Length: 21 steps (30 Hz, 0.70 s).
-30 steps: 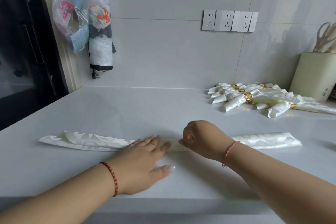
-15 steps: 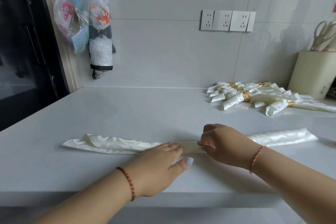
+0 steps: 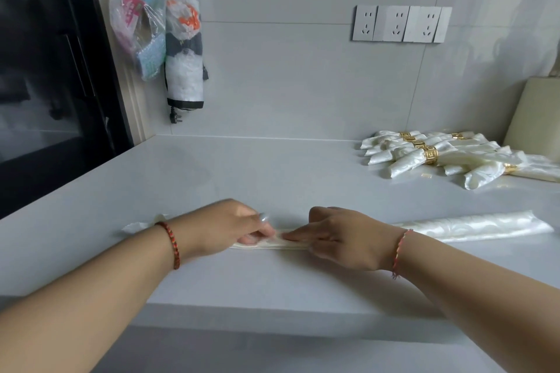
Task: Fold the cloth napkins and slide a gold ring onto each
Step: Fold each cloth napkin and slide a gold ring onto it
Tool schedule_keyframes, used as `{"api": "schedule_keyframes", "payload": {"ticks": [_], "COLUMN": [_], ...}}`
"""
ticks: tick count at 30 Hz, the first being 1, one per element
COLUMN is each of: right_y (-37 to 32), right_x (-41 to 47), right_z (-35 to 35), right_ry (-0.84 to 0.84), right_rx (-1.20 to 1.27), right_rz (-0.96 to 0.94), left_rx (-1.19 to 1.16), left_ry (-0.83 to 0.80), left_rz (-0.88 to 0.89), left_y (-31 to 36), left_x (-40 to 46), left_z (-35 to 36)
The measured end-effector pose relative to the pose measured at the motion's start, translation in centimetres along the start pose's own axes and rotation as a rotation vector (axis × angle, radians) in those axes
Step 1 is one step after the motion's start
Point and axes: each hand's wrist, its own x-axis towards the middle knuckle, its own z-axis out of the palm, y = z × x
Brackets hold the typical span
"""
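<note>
A long cream napkin [image 3: 472, 225], folded into a narrow strip, lies along the near part of the grey counter [image 3: 272, 179]. My left hand [image 3: 218, 228] pinches the strip just left of its middle and hides most of its left part. My right hand [image 3: 342, 236] grips it right beside the left hand, fingertips pressed on the cloth. The strip's right end lies flat and free. A pile of finished napkins [image 3: 403, 162], each wearing a gold ring [image 3: 430, 156], sits at the back right.
A beige container [image 3: 536, 118] stands against the wall at the far right. Plastic bags [image 3: 169, 30] hang on the wall at the left beside a dark doorway. Wall sockets [image 3: 400, 23] sit above the counter. The counter's front edge runs just under my forearms.
Both hands came together at the strip's middle. My left hand went from lying flat on the cloth to pinching it. The view shifted, so the napkin appears further right.
</note>
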Motion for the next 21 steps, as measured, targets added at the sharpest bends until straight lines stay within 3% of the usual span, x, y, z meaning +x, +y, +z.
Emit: {"api": "schedule_keyframes", "payload": {"ticks": [3,6,14,21], "right_y": [0.3,0.3,-0.2,-0.5], "right_x": [-0.1,-0.1,0.1,0.2], "right_z": [0.1,0.3,0.3,0.2], "right_ry": [-0.008,0.013,-0.013,-0.003], "right_rx": [0.018,0.009,-0.119,-0.174], "right_rz": [-0.010,-0.023,-0.033,-0.046], "left_rx": [0.238,0.379,0.532,0.579], "left_ry": [0.105,0.085,-0.156,-0.297], "left_rz": [0.029,0.005,-0.132,-0.094], "left_y": [-0.3,-0.6,0.9,2.2], "left_x": [1.5,2.5,4.2,3.8], "left_z": [-0.8,-1.3,-2.9,-3.3]}}
